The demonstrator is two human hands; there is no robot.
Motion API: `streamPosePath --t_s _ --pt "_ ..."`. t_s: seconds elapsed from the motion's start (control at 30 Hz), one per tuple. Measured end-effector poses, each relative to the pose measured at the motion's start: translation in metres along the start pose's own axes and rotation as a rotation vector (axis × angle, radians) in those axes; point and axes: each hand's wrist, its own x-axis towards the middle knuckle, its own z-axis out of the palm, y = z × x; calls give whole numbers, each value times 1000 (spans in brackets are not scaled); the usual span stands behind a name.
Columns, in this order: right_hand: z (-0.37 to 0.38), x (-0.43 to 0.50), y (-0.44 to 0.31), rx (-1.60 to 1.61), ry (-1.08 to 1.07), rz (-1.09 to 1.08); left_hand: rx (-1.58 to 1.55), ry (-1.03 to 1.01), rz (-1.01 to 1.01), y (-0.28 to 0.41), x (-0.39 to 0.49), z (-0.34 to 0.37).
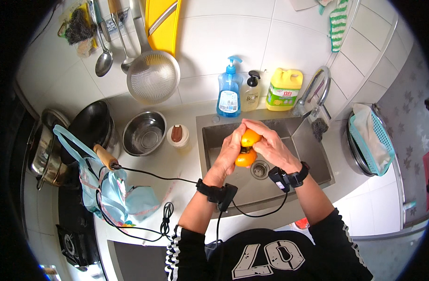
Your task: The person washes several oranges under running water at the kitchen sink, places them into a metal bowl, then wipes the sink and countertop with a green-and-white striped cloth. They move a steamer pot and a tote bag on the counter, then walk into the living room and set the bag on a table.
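Over the stainless steel sink (232, 193), both my hands are cupped together around two orange persimmons. My left hand (228, 151) lies against their left side, and my right hand (272, 145) covers the right side with its fingers over the top. The upper persimmon (250, 137) sits just beyond the lower persimmon (245, 158), with a dark leafy calyx between them. Below the fruit the sink drain (260, 170) is visible. Which hand bears which fruit cannot be told exactly. The faucet (319, 87) stands at the sink's back right corner.
Behind the sink stand a blue pump bottle (229, 93), a smaller pump bottle (250, 95) and a yellow detergent jug (284, 89). A metal bowl (144, 133), a lidded cup (178, 137) and a light blue bag (119, 196) are left. A teal basket (383, 137) is right. Black cables trail from my wrists.
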Motion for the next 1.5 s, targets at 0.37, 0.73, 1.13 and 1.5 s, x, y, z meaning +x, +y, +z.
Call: streamPosePath --t_s 0.37,0.73,1.13,1.5 --pt "-1 -9 4 -192 89 -28 172 26 -29 -6 10 -3" --pt "-4 -15 4 172 81 142 225 -8 -77 -9 16 -4" --pt "-6 -15 -9 119 108 287 253 -40 -61 -2 15 -4" --pt "-9 -17 -12 359 201 170 338 -22 178 -8 15 2"
